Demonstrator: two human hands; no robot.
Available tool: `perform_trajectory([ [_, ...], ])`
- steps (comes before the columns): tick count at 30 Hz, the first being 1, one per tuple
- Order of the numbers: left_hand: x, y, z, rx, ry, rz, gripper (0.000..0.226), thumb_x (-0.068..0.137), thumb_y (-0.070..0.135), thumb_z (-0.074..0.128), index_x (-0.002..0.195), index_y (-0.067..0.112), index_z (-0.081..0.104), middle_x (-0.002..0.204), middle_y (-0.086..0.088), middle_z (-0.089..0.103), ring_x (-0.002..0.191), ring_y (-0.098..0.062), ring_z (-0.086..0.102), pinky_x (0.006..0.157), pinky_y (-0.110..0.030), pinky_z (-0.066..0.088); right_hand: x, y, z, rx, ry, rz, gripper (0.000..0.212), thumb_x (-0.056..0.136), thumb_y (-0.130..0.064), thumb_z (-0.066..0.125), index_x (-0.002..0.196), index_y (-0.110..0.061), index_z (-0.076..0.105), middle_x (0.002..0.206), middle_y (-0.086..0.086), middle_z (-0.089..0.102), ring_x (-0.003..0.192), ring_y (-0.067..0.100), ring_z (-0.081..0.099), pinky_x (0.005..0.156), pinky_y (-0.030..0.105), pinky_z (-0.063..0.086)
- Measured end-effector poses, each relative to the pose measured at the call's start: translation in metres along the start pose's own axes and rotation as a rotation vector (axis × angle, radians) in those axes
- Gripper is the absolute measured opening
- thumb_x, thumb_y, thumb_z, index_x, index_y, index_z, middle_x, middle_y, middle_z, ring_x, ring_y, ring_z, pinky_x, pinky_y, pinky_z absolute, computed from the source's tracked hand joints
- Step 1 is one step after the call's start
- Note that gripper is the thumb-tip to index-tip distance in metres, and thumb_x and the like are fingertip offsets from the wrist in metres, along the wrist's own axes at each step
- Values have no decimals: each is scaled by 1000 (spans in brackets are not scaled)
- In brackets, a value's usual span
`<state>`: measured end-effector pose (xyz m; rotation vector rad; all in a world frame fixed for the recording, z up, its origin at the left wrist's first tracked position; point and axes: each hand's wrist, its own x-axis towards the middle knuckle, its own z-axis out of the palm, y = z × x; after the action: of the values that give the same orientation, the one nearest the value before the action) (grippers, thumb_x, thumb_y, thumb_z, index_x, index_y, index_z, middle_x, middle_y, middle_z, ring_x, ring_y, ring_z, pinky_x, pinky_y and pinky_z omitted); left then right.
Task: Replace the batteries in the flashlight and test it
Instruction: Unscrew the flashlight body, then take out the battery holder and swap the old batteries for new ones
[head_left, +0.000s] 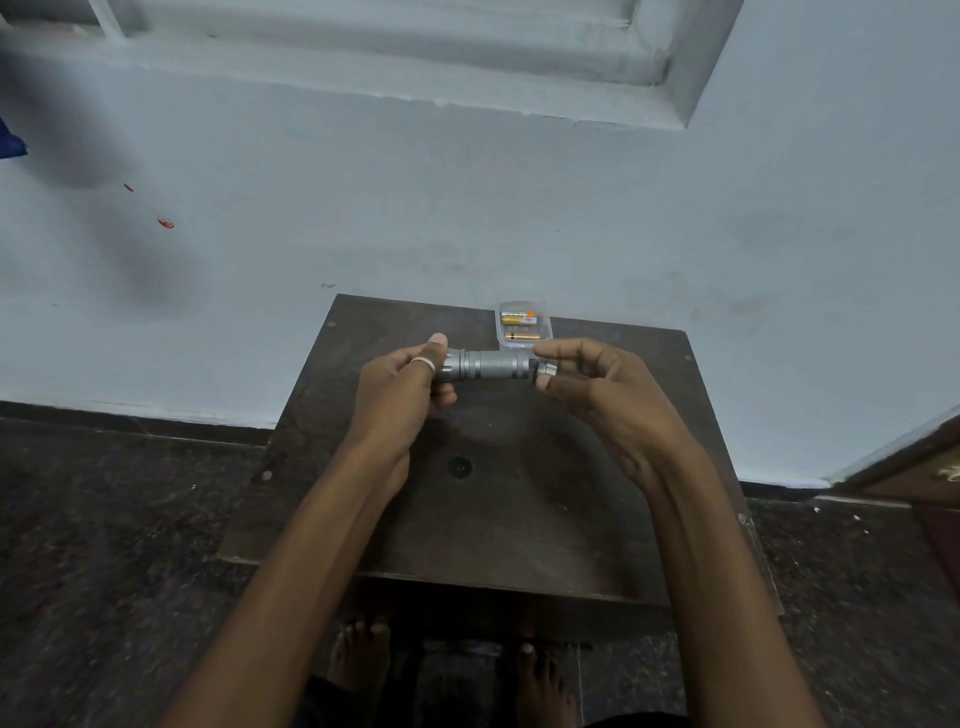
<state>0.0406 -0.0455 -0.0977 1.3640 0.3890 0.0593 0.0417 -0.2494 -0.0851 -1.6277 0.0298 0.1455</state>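
A silver flashlight lies level in the air above a small dark wooden table. My left hand grips its wide head end, fingers curled round it, a ring on one finger. My right hand pinches the tail cap between thumb and fingertips at the right end of the body. A thin dark gap shows between cap and body. Behind the flashlight a small clear plastic box holds gold-coloured batteries.
The table stands against a pale blue wall on a dark speckled floor. A round dark mark sits mid-table. My bare feet show under the near edge. A wooden door edge is at the right.
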Motion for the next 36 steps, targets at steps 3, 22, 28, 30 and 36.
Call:
perform_trajectory([
  [3,0,3,-1,-53,22,-37,20,93,31,66,83,14,71,76,1,65,61,-7,59,67,-25,57,0,3,-2,-82,-2,34,31,72,-12,74,101,-24,77,97,2,79,94,18,72,90,35,56],
  [22,-2,9,0,-202,42,-96,16,94,25,66,85,11,68,82,-3,61,67,-10,60,58,-19,55,4,11,24,-831,76,-121,22,78,-13,82,92,-20,67,87,-11,61,76,1,55,65,5,39],
  [28,-1,8,0,-199,42,-96,16,94,25,66,85,12,68,82,-3,61,69,-10,60,59,-19,56,3,11,20,-816,41,-50,39,75,-20,86,107,-17,64,99,-8,62,97,13,62,83,24,47],
  [30,-1,8,0,-199,42,-99,17,93,26,67,83,12,69,80,-1,62,66,-9,61,59,-20,55,3,6,17,-771,43,-41,55,72,-26,89,119,-17,62,108,-7,62,100,11,61,84,20,45],
  [36,-3,6,0,-46,8,85,21,95,32,63,91,14,72,80,2,65,65,-7,58,65,-23,54,-2,-11,16,133,45,27,31,91,-32,72,110,-7,69,93,0,75,85,10,71,71,22,56],
])
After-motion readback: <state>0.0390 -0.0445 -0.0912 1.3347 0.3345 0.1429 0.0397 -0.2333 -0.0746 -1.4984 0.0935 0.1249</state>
